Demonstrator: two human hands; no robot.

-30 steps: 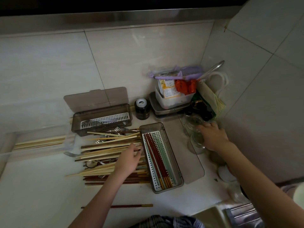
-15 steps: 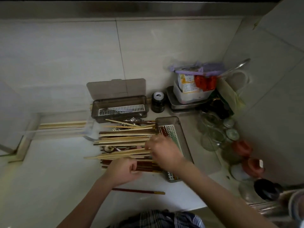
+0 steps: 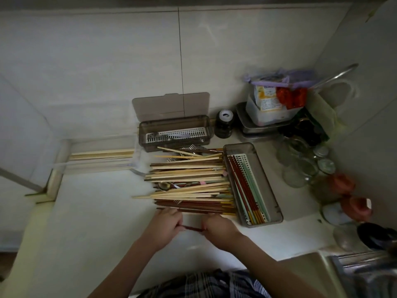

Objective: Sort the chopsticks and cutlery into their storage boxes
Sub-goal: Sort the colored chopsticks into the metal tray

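Hands have both pulled back to the near edge of the counter [image 3: 90,222]. A second ago my left hand [image 3: 164,225] lay on the chopstick pile [image 3: 189,183] and my right hand [image 3: 217,227] was off by the glass jars [image 3: 298,166]. Half a second ago both were working the pile's near end. Now they meet in front of it, each curled round one end of a dark red chopstick [image 3: 193,228]; only the short middle stretch shows between the fists. I judge this is the stray that lay alone on the counter nearest me, since that spot is now bare.

Camera has also swung right and down; the boxes themselves haven't moved.

Where things stand:
- chopstick box [image 3: 266,179], right of the pile, open, already holds red and pale green sticks on its white rack.
- cutlery box [image 3: 175,123], behind the pile, lid up, holds a few metal pieces.
- bamboo bundle [image 3: 103,154] sits apart to the left, inside what looks like a clear container; too hazy to be sure.
- a spoon [image 3: 164,186] and forks are buried in the pile.

My read: one red stick is in hand and bound for the chopstick box. Most of the pile is unsorted, so the job is early. Mixed cutlery under the sticks will likely snag on any bulk lift.
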